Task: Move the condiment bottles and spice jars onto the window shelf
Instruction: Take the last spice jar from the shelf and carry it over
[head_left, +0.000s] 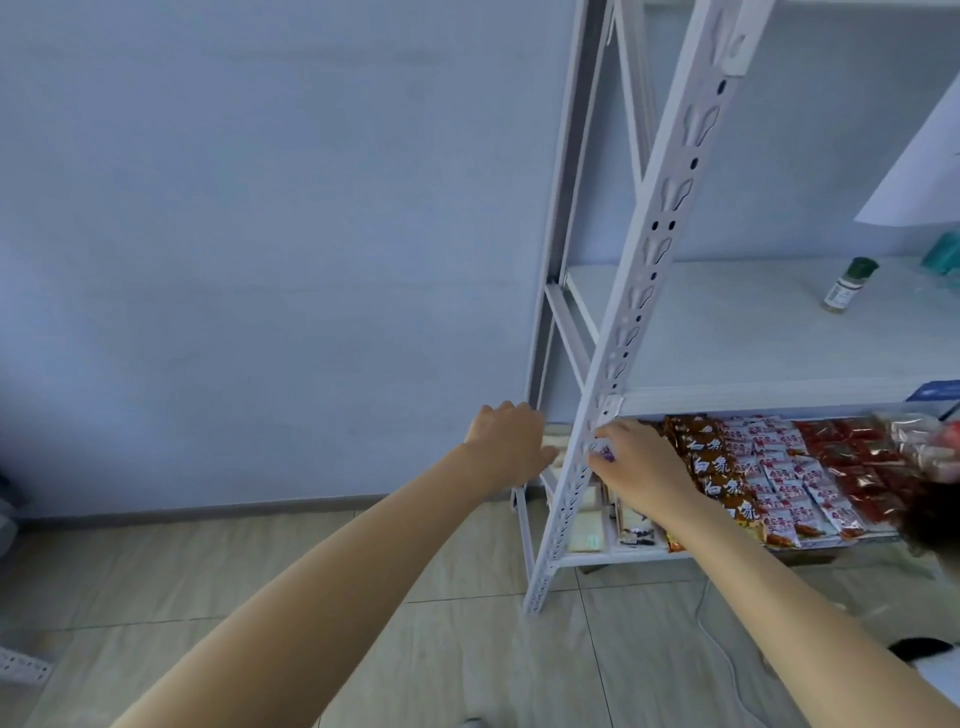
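Head view showed both hands down at the low tier of a white rack (631, 332), one on each side of its front post. Left hand (506, 441) reached round the outside of the post, fingers curled loosely together near pale packets (587, 535); whether they held anything could not be told. Right hand (641, 467) was inside the tier, fingertips pinched on something small with a purple print (605, 452), too blurred to name. Snack packets (769, 478) filled the tier beside it.

One spice jar (849, 286) with a green cap stood alone on the middle tier, well apart from both hands. No window shelf was in sight.

Judging from this, the step was fetching an item from the crowded low tier. It would go best by lifting straight up before drawing back, so the packets stayed put and the post was not knocked, with the left hand steadying the rack or the neighbouring packets.
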